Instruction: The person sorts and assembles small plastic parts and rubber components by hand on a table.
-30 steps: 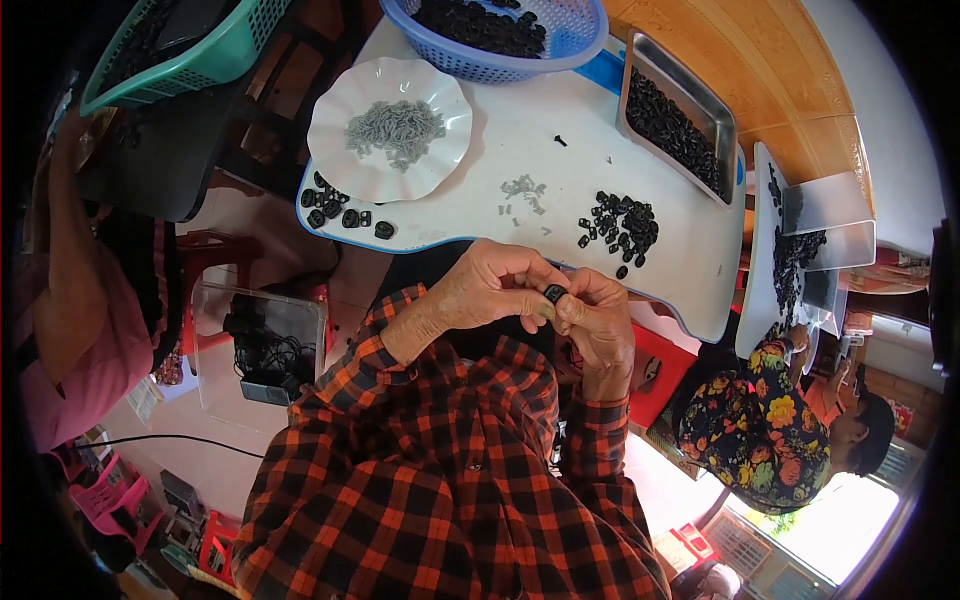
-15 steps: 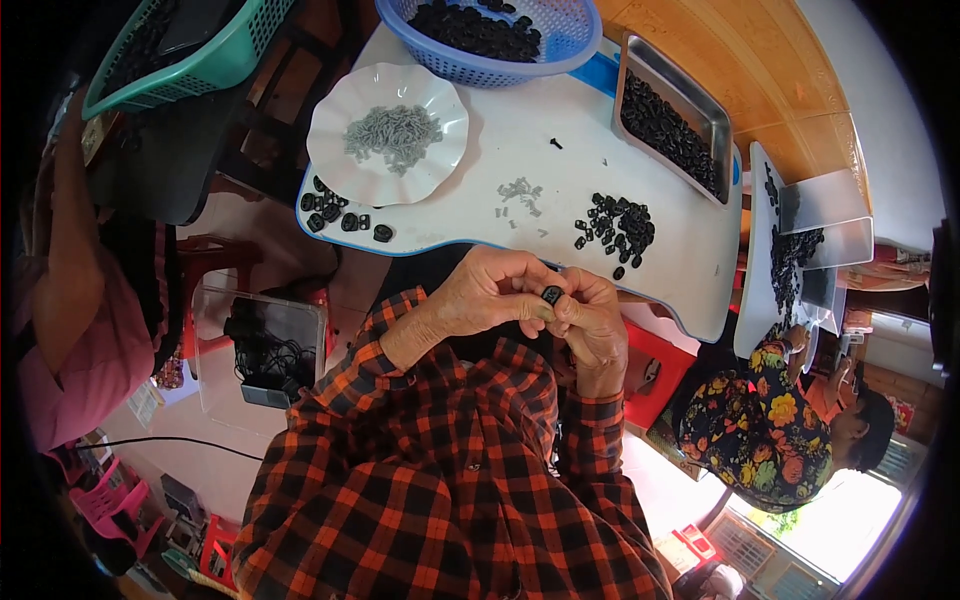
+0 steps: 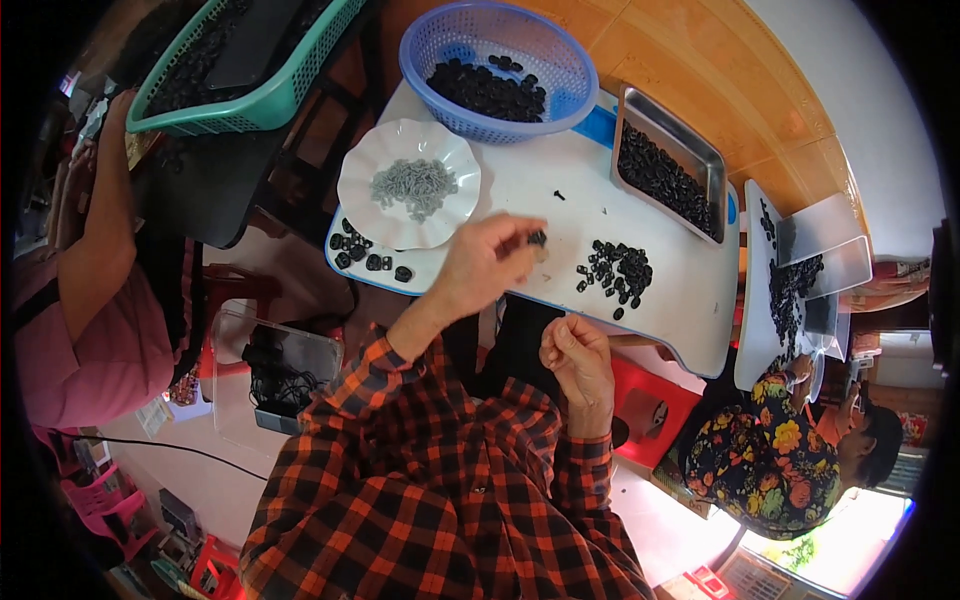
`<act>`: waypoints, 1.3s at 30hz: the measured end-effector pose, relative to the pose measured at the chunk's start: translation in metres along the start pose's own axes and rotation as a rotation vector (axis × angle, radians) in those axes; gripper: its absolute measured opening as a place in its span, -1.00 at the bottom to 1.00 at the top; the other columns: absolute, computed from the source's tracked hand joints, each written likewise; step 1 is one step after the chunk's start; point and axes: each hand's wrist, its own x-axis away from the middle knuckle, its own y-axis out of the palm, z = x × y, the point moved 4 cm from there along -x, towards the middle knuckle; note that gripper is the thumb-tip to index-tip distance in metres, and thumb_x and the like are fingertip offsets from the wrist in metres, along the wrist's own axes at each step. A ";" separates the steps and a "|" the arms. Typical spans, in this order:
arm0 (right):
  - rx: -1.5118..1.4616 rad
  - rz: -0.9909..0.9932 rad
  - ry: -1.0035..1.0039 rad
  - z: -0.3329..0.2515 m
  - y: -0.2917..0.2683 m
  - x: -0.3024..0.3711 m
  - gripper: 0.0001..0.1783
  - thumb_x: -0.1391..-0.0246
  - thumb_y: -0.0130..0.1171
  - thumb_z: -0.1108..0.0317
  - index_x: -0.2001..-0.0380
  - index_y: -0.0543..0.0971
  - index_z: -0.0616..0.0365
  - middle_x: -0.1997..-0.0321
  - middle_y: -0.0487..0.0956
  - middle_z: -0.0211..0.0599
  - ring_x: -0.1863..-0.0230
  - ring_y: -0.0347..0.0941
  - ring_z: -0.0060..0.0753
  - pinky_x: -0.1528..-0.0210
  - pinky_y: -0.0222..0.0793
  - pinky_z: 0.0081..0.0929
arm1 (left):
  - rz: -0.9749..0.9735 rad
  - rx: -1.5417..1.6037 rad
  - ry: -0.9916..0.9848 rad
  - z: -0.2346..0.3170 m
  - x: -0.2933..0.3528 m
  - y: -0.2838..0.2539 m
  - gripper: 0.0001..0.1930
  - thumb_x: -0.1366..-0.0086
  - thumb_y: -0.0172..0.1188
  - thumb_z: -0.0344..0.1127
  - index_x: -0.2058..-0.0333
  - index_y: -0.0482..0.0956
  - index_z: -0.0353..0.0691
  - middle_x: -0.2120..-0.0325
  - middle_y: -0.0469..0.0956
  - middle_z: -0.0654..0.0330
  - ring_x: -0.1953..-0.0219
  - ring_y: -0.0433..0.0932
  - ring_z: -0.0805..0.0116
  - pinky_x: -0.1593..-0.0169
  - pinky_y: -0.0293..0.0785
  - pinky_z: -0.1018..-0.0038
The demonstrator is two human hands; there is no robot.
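My left hand is raised over the near edge of the white table, thumb and fingers pinched. At its fingertips is a small black oval part. My right hand is below the table edge, near my chest, with thumb and fingers pressed together. Whatever it might hold is hidden. On the table, small grey pieces lie partly behind my left hand. To its right is a pile of small black parts. Several larger black parts lie at the left, beside a scalloped white plate of small grey pieces.
A blue-purple basket and a metal tray, both holding black parts, are at the back. A black screw-like piece lies mid-table. Co-workers sit left and right, one in a floral shirt. A green basket stands far left.
My hands have parted. The left has moved up over the table with the black part; the right has dropped slightly lower. The view has shifted a little.
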 end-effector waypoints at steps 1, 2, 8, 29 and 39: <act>0.005 0.016 -0.009 0.002 -0.001 0.001 -0.82 -0.12 0.17 0.33 0.42 0.51 0.23 0.46 0.51 -0.32 0.54 0.36 -0.63 0.49 0.26 -0.70 | 0.076 -0.057 0.039 0.007 -0.012 -0.007 -0.71 -0.13 0.23 -0.47 0.13 0.54 -0.39 0.48 0.55 0.23 0.58 0.47 0.61 0.51 0.44 0.64; 0.002 0.010 -0.016 0.003 -0.002 0.003 -0.82 -0.12 0.17 0.33 0.42 0.51 0.23 0.46 0.51 -0.32 0.54 0.36 -0.63 0.49 0.26 -0.70 | 0.122 -0.116 0.073 0.015 -0.025 -0.014 -0.69 -0.13 0.22 -0.46 0.11 0.53 -0.40 0.49 0.57 0.21 0.57 0.49 0.59 0.51 0.45 0.62; 0.067 0.084 -0.020 0.006 -0.002 0.010 -0.84 -0.12 0.18 0.35 0.40 0.54 0.24 0.49 0.53 -0.34 0.55 0.37 -0.64 0.50 0.27 -0.69 | 0.358 -0.306 0.180 0.038 -0.100 -0.054 -0.67 -0.15 0.23 -0.41 0.09 0.53 -0.40 0.45 0.60 0.19 0.51 0.52 0.55 0.45 0.46 0.61; 0.231 0.192 -0.043 0.015 -0.009 0.019 -0.87 -0.11 0.19 0.36 0.39 0.56 0.22 0.50 0.55 -0.37 0.56 0.37 -0.69 0.50 0.29 -0.74 | -0.167 -1.235 0.476 -0.032 0.019 0.016 -0.87 -0.02 0.09 -0.54 0.38 0.44 -0.31 0.45 0.37 0.08 0.36 0.50 0.09 0.40 0.49 0.31; 0.244 0.155 -0.032 0.020 -0.009 0.019 -0.82 -0.08 0.24 0.28 0.40 0.56 0.18 0.49 0.54 -0.45 0.52 0.36 -0.72 0.47 0.26 -0.74 | -0.069 -1.122 0.463 -0.038 0.012 0.032 -0.88 -0.02 0.12 -0.49 0.39 0.46 -0.29 0.44 0.38 0.09 0.33 0.50 0.08 0.38 0.49 0.27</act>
